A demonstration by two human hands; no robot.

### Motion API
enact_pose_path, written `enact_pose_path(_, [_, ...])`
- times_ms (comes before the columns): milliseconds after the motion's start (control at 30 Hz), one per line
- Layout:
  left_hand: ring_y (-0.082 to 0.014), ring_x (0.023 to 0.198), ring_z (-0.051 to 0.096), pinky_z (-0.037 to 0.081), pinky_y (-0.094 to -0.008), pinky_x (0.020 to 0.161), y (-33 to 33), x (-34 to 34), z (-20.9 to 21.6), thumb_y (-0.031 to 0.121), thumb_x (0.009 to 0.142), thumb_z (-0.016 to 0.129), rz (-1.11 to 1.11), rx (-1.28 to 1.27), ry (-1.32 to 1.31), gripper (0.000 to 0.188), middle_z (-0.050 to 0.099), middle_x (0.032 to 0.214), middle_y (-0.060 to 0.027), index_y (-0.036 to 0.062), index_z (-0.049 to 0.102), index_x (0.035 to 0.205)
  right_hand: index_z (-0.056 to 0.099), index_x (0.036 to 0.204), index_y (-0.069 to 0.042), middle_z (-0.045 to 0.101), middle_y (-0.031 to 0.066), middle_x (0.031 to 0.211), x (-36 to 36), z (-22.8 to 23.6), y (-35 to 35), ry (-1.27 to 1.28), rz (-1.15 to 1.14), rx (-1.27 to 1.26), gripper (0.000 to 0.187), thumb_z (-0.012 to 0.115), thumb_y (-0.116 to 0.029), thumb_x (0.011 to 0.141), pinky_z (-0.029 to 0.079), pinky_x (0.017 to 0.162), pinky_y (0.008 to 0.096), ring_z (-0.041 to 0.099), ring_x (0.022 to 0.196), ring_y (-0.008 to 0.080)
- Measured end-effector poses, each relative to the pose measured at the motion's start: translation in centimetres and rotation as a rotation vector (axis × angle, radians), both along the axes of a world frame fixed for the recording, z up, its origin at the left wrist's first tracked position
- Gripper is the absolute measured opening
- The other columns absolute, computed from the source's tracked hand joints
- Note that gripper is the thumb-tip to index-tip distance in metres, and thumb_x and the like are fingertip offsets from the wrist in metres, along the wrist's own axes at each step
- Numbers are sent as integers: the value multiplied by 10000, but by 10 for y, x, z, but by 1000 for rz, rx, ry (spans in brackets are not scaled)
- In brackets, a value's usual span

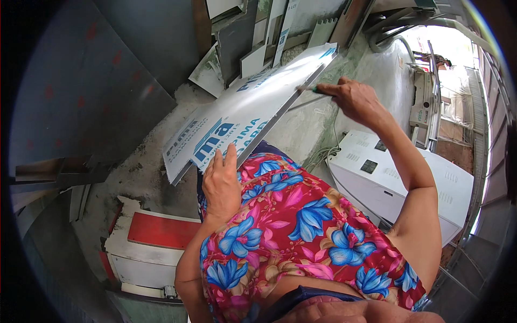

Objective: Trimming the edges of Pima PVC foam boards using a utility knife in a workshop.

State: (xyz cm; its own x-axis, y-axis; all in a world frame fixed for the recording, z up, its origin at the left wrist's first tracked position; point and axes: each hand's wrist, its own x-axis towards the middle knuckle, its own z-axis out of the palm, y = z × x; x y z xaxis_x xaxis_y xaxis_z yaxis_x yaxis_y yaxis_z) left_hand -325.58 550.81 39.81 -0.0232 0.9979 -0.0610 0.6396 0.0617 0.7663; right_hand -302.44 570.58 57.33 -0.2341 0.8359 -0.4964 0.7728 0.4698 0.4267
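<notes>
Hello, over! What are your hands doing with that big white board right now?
Left hand flat on the white board, steadying its near end. Right hand pinching a thin tool at the far edge. Nothing between them.

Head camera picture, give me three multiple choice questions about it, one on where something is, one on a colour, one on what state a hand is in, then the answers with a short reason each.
1. Where does the left hand rest?
A. On the near end of the white printed panel
B. On the white metal cabinet
C. On the red and white board on the floor

2. What colour are the big flowers on the floral garment?
A. Yellow
B. Blue
C. Black

3. What is the right hand doing?
A. Hanging open at the person's side
B. Lying flat on the floor
C. Pinching a thin tool at the panel's far edge

Answers:
1 A, the fingers lie on the panel's near end, above the lap.
2 B, blue blooms show on a pink-red ground.
3 C, the fingers are closed on the tool, whose tip meets the panel edge.
</notes>
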Motion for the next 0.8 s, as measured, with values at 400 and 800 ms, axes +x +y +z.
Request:
enact_pose_path(400, [-474, 1084, 629, 508, -466, 935, 14, 9, 8, -59, 845, 580, 0, -9, -17, 487, 595, 1196, -372, -13, 550, 1328, 588, 1355, -347, 612, 100, 913, -4, 8, 1, 75, 213, -64, 466, 630, -168, 927, 525, 716, 405, 646, 831, 279])
enact_pose_path(800, [-476, 1075, 633, 508, -473, 934, 7, 8, 2, -58, 849, 578, -5, 5, -13, 479, 593, 1201, -372, -13, 555, 1325, 636, 1310, -331, 633, 122, 936, 20, 3, 44, -46, 0, -35, 443, 628, -142, 909, 529, 757, 447, 666, 883, 319])
